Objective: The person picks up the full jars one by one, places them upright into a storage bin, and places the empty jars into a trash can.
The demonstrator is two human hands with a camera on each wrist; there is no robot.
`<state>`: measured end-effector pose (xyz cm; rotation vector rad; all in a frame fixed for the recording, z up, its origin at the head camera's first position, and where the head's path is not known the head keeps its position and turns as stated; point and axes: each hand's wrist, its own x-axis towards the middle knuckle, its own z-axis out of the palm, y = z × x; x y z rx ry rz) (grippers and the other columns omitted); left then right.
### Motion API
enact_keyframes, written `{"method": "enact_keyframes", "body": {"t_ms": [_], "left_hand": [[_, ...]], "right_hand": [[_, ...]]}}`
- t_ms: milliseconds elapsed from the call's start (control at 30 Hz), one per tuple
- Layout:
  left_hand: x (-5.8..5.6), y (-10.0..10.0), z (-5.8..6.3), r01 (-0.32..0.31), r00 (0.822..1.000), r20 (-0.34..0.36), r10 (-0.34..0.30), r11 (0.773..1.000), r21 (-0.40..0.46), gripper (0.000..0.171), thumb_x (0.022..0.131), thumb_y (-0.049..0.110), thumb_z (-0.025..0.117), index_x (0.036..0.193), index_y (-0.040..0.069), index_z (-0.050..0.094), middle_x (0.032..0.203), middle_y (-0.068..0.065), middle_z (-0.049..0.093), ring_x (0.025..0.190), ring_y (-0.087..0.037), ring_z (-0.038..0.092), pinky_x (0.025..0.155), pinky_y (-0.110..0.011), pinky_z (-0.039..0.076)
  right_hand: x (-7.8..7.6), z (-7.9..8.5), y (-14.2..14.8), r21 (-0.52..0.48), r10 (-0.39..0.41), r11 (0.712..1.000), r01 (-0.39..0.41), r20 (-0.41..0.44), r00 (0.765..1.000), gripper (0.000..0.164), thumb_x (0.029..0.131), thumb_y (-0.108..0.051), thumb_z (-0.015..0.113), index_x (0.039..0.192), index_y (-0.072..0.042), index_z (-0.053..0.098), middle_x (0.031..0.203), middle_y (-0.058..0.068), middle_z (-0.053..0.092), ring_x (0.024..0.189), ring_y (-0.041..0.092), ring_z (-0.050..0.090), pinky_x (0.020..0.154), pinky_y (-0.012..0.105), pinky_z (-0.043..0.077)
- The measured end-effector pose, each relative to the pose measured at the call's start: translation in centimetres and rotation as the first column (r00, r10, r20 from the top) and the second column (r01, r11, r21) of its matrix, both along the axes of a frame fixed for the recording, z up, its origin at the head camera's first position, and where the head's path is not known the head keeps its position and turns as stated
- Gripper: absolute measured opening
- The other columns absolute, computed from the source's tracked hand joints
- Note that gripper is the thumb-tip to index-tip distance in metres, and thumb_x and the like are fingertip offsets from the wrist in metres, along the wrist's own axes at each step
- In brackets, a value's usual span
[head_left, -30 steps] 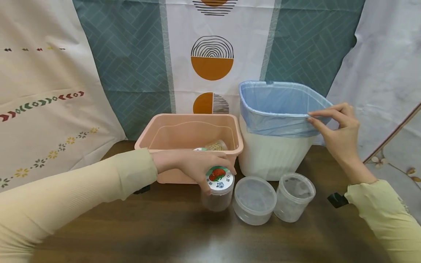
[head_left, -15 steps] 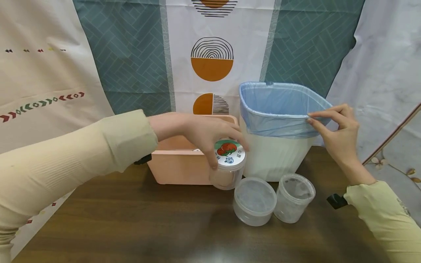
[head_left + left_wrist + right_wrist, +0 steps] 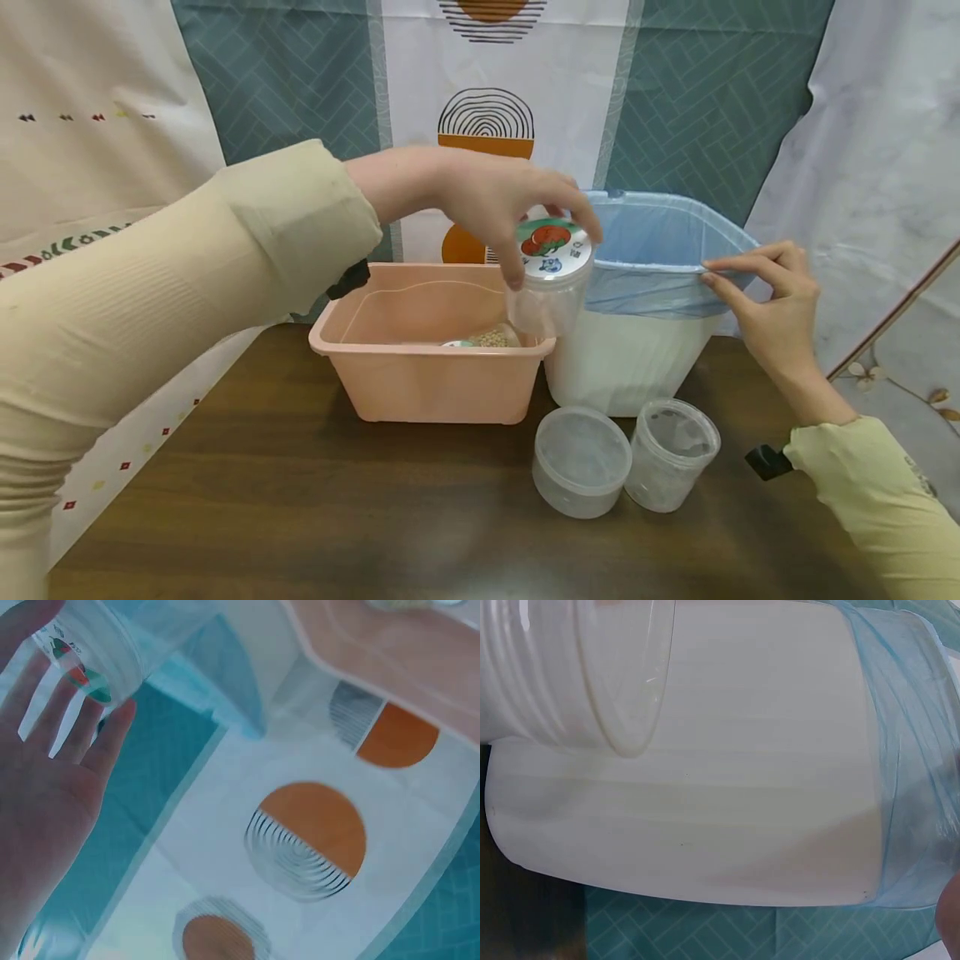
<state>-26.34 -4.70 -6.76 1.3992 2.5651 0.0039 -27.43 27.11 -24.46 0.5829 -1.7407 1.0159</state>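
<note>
My left hand (image 3: 491, 196) grips a clear plastic jar (image 3: 551, 300) by its white lid, which bears a red tomato picture. The jar hangs in the air by the right end of the pink bin and in front of the trash can's left side. In the left wrist view the fingers (image 3: 112, 739) curve round the lid (image 3: 79, 667). My right hand (image 3: 783, 304) pinches the rim of the white trash can (image 3: 622, 358), where a blue liner bag (image 3: 652, 292) folds over. Only a fingertip (image 3: 951, 919) of it shows in the right wrist view.
The pink bin (image 3: 442, 383) on the dark wooden table (image 3: 315, 500) holds a container of pale beans or grains (image 3: 491, 337). Two clear tubs stand before the trash can: a lidded, low one (image 3: 581, 462) and a taller, open-looking one (image 3: 671, 454). Patterned cloths hang behind.
My left hand has lifted the tomato-lidded jar off the table, up and to the right, to the height of the trash can's rim. The right hand stays at the rim.
</note>
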Motion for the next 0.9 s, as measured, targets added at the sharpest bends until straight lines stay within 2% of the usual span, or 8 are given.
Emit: {"method": "enact_keyframes", "body": {"t_ms": [167,267,467,533,667,767,900], "left_hand": [[-0.4,0.3,2.3,-0.025,0.994,-0.102,0.026,1.0,0.013,0.076,0.078,0.018,0.083,0.143,0.032,0.047,0.152,0.008,0.039,0.14,-0.017,0.035,0.108,-0.038,0.044],[-0.9,0.5,3.4,-0.041,0.99,-0.136,0.044,0.999,0.027,0.078,0.078,0.018,0.084,0.145,0.031,0.045,0.154,0.007,0.037,0.142,-0.019,0.032,0.107,-0.038,0.045],[-1.9,1.6,4.8,-0.074,0.973,-0.214,0.081,0.997,0.038,0.081,0.08,0.02,0.083,0.149,0.033,0.041,0.159,0.009,0.03,0.146,-0.019,0.028,0.108,-0.036,0.045],[-2.2,2.0,5.0,-0.081,0.967,-0.238,0.09,0.996,0.046,0.082,0.08,0.021,0.083,0.149,0.033,0.04,0.16,0.01,0.029,0.146,-0.019,0.028,0.109,-0.036,0.046],[-2.8,2.9,5.1,-0.081,0.964,-0.243,0.103,0.992,0.101,0.081,0.081,0.02,0.082,0.149,0.033,0.04,0.159,0.009,0.033,0.147,-0.019,0.028,0.109,-0.035,0.047],[-3.4,3.4,4.7,-0.083,0.962,-0.245,0.12,0.984,0.156,0.08,0.08,0.019,0.083,0.148,0.034,0.042,0.157,0.01,0.036,0.147,-0.017,0.029,0.108,-0.033,0.047],[-4.1,3.8,4.2,-0.078,0.952,-0.279,0.128,0.98,0.183,0.079,0.079,0.02,0.083,0.147,0.035,0.044,0.155,0.009,0.039,0.145,-0.017,0.032,0.109,-0.031,0.046]], "right_hand": [[0.1,0.0,-0.1,0.005,0.007,1.0,-0.007,-0.007,1.0,0.016,0.075,0.017,0.074,0.09,0.013,0.072,0.089,-0.027,0.051,0.092,-0.006,0.042,0.086,0.015,0.027],[0.1,0.1,-0.2,0.002,0.004,1.0,-0.004,-0.01,1.0,0.015,0.075,0.017,0.074,0.09,0.014,0.072,0.089,-0.028,0.051,0.092,-0.007,0.041,0.086,0.015,0.027],[0.0,0.0,-0.1,0.002,0.0,1.0,0.0,-0.004,1.0,0.015,0.075,0.016,0.074,0.089,0.013,0.072,0.089,-0.028,0.051,0.092,-0.007,0.041,0.086,0.015,0.027],[-0.1,0.0,-0.1,0.003,0.004,1.0,-0.004,-0.002,1.0,0.015,0.075,0.016,0.074,0.09,0.013,0.072,0.089,-0.027,0.05,0.092,-0.006,0.041,0.086,0.015,0.027],[-0.1,-0.1,0.0,0.003,0.007,1.0,-0.007,-0.004,1.0,0.015,0.075,0.016,0.074,0.09,0.013,0.072,0.089,-0.028,0.05,0.091,-0.006,0.041,0.086,0.015,0.026],[-0.1,-0.1,-0.1,0.003,0.002,1.0,-0.002,-0.007,1.0,0.015,0.075,0.016,0.074,0.09,0.013,0.072,0.089,-0.028,0.05,0.091,-0.006,0.04,0.085,0.015,0.026],[0.0,-0.1,-0.1,0.005,-0.006,1.0,0.006,0.001,1.0,0.015,0.076,0.016,0.073,0.091,0.013,0.072,0.088,-0.028,0.049,0.091,-0.007,0.04,0.085,0.015,0.025]]}}
